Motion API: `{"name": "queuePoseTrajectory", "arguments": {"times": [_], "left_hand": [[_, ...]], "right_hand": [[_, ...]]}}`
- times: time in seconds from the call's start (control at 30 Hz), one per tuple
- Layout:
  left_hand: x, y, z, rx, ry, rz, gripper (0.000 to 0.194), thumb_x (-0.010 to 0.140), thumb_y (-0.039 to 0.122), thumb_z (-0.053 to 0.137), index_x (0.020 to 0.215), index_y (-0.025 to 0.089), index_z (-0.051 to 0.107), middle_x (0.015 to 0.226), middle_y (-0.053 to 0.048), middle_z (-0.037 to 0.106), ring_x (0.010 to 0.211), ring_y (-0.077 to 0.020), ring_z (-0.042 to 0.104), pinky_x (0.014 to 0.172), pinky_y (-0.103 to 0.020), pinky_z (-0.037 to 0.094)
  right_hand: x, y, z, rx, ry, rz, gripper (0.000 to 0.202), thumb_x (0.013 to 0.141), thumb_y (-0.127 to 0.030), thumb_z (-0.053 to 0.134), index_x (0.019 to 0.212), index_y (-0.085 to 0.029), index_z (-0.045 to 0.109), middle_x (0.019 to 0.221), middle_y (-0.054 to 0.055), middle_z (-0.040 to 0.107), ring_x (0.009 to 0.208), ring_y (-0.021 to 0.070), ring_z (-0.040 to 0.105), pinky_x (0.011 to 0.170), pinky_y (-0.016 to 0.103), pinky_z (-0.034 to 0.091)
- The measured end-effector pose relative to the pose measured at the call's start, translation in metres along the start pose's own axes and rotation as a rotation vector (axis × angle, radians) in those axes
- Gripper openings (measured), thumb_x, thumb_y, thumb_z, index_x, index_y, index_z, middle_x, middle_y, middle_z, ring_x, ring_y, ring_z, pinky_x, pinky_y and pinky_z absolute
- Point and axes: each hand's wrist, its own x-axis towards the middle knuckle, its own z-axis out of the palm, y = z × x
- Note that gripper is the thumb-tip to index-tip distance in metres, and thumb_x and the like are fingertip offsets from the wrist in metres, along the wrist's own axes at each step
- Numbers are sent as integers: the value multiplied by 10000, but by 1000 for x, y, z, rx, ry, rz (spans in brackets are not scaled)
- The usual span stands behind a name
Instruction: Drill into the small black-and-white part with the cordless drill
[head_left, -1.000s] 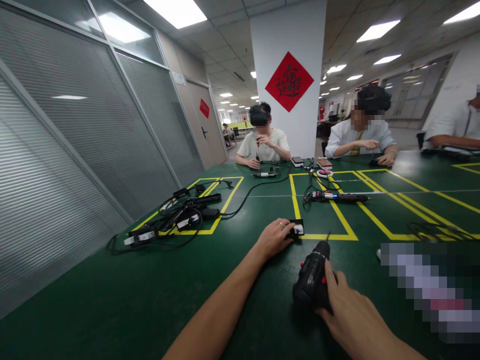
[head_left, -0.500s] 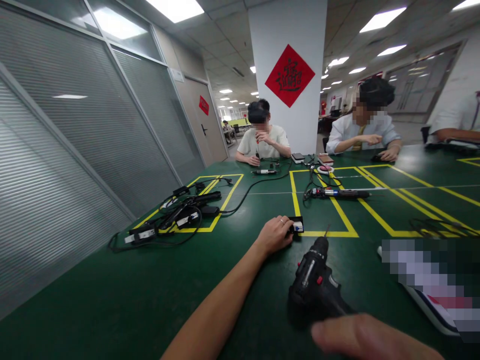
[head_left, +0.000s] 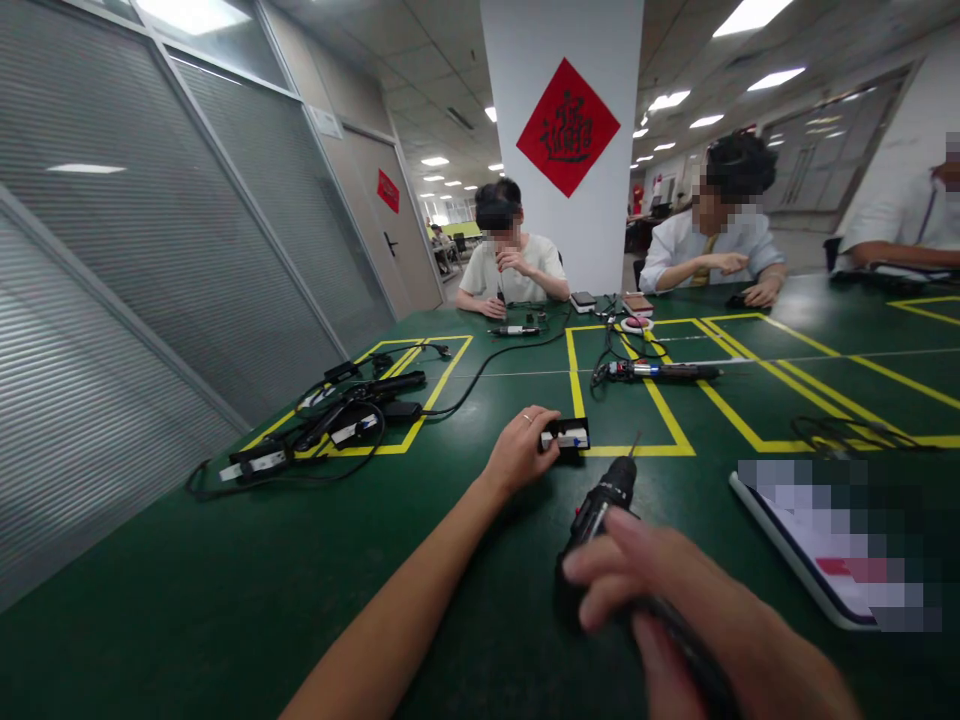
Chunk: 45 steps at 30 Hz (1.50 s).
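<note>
My left hand (head_left: 518,450) rests on the green table (head_left: 225,590) and pinches a small black box (head_left: 568,437) with a white label, which sits on a yellow line. Nearer to me, my right hand (head_left: 660,590) wraps around the grip of a black cordless drill (head_left: 596,520). The drill's bit points away from me toward the small box and stops a little short of it.
A tangle of black cables and adapters (head_left: 337,425) lies at the left. An electric screwdriver (head_left: 656,371) with its cord lies farther back. A phone (head_left: 817,545) lies at the right. Three people sit at the table's far side.
My right hand left the drill for a moment, then came back and closed around its grip. The left hand stayed on the small box.
</note>
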Motion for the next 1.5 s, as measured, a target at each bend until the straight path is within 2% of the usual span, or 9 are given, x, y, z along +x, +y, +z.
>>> {"name": "queuePoseTrajectory", "arguments": {"times": [0.23,0.3,0.43,0.57,0.83,1.07,1.3,1.4,1.5], "left_hand": [[-11,-37,-48,-369,-163,-492,375,667,140,545,1042,144,529,779,-22,583,701,-119,546,697,-257,456],[-31,-53,-61,-577,-228,-709,389,637,107,572,1023,135,537,811,-35,597,707,-118,566,691,-252,470],[-86,-81,-92,-1001,-140,-1263,387,653,90,583,1034,127,524,770,-41,591,677,-105,595,696,-239,506],[-129,-102,-129,-1027,-40,-1410,288,688,113,581,975,112,558,749,-51,595,671,-102,597,698,-220,515],[-148,-107,-181,-427,-326,-977,356,635,354,617,938,169,577,810,-13,648,877,-190,590,835,-305,429],[-147,-111,-190,-267,-405,-864,255,535,414,649,674,201,659,878,-27,625,870,-223,556,827,-315,408],[-141,-124,-206,-259,-439,-863,567,542,372,667,1082,234,561,1180,-52,524,1091,-260,469,924,-378,367],[-113,-99,-190,-104,-371,-694,566,628,417,605,1147,216,504,1260,-64,448,1172,-243,400,1012,-379,268],[-73,-52,-141,40,-329,-447,560,682,429,565,1196,245,441,1359,-65,318,1236,-237,322,1032,-401,237]], "right_hand": [[-22,89,24,42,-41,395,499,804,-50,378,1262,-242,330,1011,40,537,823,172,555,767,359,461],[-26,102,20,13,24,458,477,810,-57,377,1250,-236,332,986,39,532,796,176,552,744,368,460],[-28,113,18,-24,54,513,439,825,-107,379,1236,-259,346,983,39,537,744,186,557,647,356,471],[-32,117,26,-54,16,500,450,807,-108,397,1232,-250,354,972,38,533,774,201,557,696,375,456],[-39,115,30,-95,-66,488,470,798,-81,408,1234,-245,340,956,22,504,744,191,543,712,377,441],[-39,119,32,-113,-72,515,473,801,-80,409,1232,-259,332,970,20,499,741,192,540,669,358,446],[-36,118,31,-132,-90,511,455,805,-87,405,1223,-254,336,970,16,498,773,189,541,748,376,434],[-35,117,32,-135,-104,505,436,814,-92,404,1216,-249,344,984,21,493,814,194,535,758,378,429],[-36,118,33,-139,-112,508,400,834,-110,403,1205,-250,351,999,22,496,843,192,534,779,377,427]]}}
